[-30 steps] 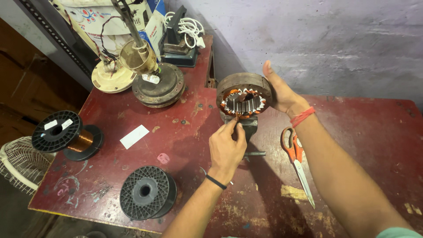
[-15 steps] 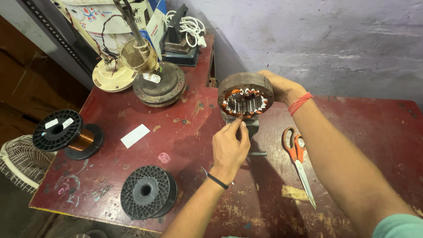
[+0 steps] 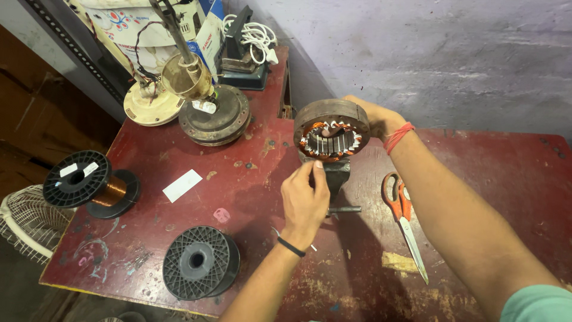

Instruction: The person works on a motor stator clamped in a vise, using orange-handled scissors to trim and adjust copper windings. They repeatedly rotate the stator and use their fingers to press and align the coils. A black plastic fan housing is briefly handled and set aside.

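Gripping stator upright over vise with right hand, left hand pinched just beneath its copper coils, windings seemingly in, finishing left, scissors right of left hand.

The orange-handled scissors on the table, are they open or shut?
Shut. The scissors lie flat on the red table, right of the vise, blades together in one line and the two orange handle loops side by side.

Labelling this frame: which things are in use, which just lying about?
In use: round brown motor stator with copper windings, held by right hand; left hand pinching just below it; dark bench vise.

Lying about: orange-handled scissors, black plastic spools, white paper slip.
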